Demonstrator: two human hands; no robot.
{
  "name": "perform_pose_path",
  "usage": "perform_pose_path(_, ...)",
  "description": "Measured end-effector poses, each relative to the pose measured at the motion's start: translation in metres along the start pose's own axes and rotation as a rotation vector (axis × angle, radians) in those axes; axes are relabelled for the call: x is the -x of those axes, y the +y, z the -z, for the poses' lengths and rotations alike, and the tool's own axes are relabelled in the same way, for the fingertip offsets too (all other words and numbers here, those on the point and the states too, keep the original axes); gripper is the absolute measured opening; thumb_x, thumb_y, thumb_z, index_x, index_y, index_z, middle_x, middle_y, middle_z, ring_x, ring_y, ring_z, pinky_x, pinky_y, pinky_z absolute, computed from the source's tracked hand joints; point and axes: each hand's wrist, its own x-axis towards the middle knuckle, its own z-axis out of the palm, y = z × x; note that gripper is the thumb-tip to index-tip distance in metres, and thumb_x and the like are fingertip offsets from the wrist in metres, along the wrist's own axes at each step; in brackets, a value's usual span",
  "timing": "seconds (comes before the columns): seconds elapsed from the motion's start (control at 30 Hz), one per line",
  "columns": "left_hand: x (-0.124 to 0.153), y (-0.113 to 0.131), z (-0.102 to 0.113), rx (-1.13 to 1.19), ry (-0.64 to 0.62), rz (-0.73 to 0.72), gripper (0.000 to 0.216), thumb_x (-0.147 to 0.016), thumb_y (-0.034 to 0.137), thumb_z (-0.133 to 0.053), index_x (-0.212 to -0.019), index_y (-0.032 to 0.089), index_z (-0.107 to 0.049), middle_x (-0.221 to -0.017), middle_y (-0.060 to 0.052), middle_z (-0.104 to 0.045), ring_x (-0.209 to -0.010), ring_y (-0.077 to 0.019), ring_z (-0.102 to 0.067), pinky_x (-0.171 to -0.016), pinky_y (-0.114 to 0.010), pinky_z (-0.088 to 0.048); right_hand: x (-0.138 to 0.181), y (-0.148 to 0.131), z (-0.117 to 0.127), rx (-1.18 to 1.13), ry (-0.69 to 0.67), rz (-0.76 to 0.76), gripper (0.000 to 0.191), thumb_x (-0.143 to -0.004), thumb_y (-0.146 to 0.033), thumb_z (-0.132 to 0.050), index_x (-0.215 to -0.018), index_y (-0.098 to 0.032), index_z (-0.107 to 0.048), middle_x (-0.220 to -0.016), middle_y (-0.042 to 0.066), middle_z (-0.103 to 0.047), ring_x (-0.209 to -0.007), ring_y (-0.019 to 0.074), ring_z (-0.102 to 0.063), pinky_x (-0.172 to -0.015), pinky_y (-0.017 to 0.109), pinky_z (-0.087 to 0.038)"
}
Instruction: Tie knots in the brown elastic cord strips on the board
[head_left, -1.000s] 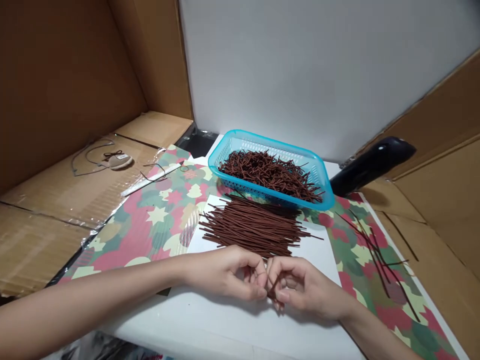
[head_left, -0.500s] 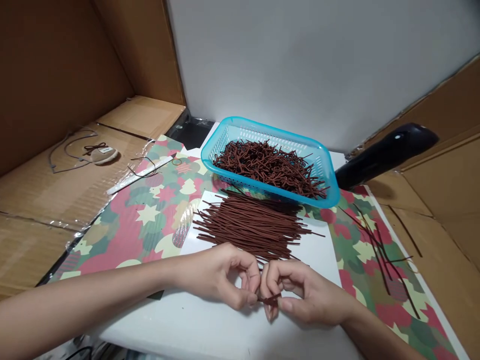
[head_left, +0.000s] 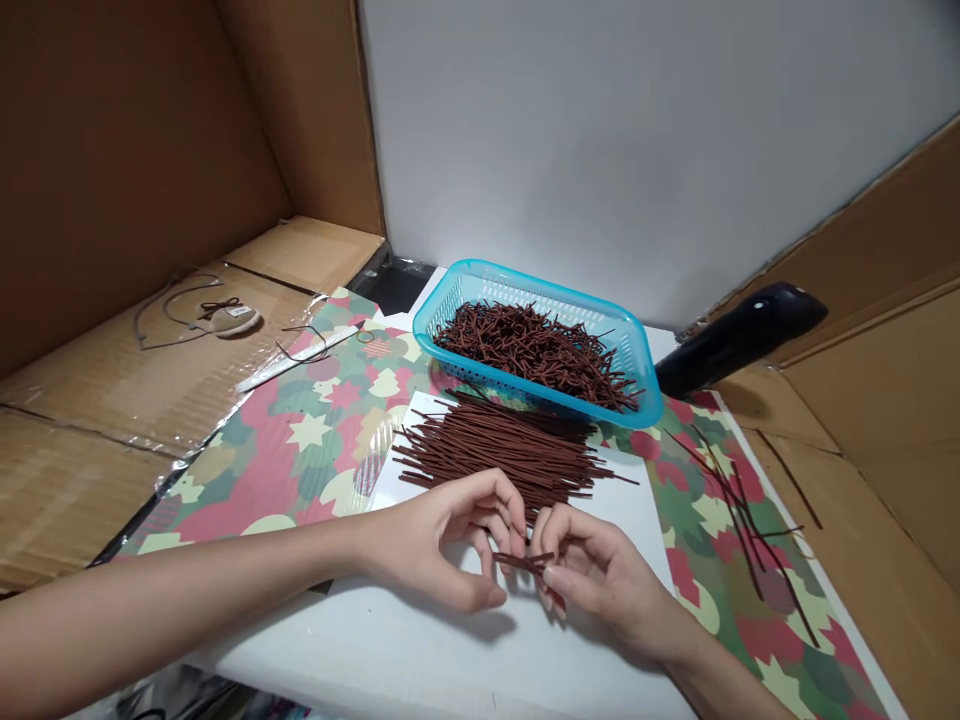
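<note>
Between thumb and fingers, my right hand [head_left: 592, 570] pinches a small brown cord bow [head_left: 523, 563] by its right end. My left hand [head_left: 465, 540] has its thumb spread away from its fingers, and the fingertips are close behind the bow's left end; I cannot tell whether they touch it. Just beyond both hands, many straight brown cords [head_left: 495, 445] lie side by side in a pile on a white sheet [head_left: 645, 515]. Part of the pile's near edge is hidden by my fingers.
Behind the pile stands a blue plastic basket [head_left: 645, 412] heaped with short tangled brown cord pieces [head_left: 532, 350]. A black handle-like object [head_left: 742, 335] rises beside it. Loose cords [head_left: 750, 520] lie at right. At left are a white strip [head_left: 296, 358] and a beige pad with a bow [head_left: 236, 320].
My left thumb and fingers have parted and let go of the cord. My right hand keeps its pinch, and the bow now shows more fully. The camera view has shifted slightly.
</note>
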Motion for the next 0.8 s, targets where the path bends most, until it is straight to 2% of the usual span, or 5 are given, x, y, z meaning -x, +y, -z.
perform_pose_path(0.17,0.0,-0.002,-0.006,-0.059,0.133,-0.072,0.029,-0.063,0.01,-0.07,-0.084,0.016,-0.051,-0.081,-0.002,-0.06,-0.069,-0.0096,-0.055,-0.067,-0.022,-0.044,-0.001,-0.002,-0.011,0.043,0.066,-0.011,0.012,-0.084,-0.026,-0.065,-0.081,-0.019,-0.055,-0.079,-0.002,-0.049,-0.065,0.0096,-0.052,-0.061,0.023,-0.042)
perform_pose_path(0.3,0.0,-0.005,-0.006,-0.09,0.173,-0.067,0.021,-0.064,0.015,-0.071,-0.075,0.015,-0.053,-0.071,0.0,-0.059,-0.063,-0.0089,-0.054,-0.063,-0.021,-0.044,-0.001,-0.003,-0.016,0.082,0.088,0.002,0.012,-0.083,-0.026,-0.066,-0.079,-0.019,-0.057,-0.079,-0.001,-0.051,-0.067,0.0112,-0.051,-0.062,0.024,-0.043)
perform_pose_path(0.5,0.0,-0.011,-0.003,-0.267,0.138,-0.195,0.008,-0.064,0.011,-0.065,-0.071,0.014,-0.06,-0.066,-0.001,-0.059,-0.06,-0.0101,-0.053,-0.06,-0.022,-0.046,0.001,-0.002,-0.017,0.141,0.088,-0.007,0.01,-0.082,-0.028,-0.065,-0.082,-0.02,-0.058,-0.081,0.0,-0.053,-0.071,0.013,-0.052,-0.067,0.025,-0.044)
perform_pose_path(0.8,-0.001,-0.007,-0.002,-0.419,0.018,-0.284,0.01,-0.062,0.007,-0.057,-0.066,0.017,-0.059,-0.064,-0.001,-0.058,-0.059,-0.0116,-0.052,-0.057,-0.021,-0.042,0.001,-0.002,-0.019,0.219,0.017,-0.052,0.01,-0.085,-0.029,-0.06,-0.084,-0.019,-0.058,-0.088,0.005,-0.059,-0.084,0.0183,-0.056,-0.081,0.032,-0.045)
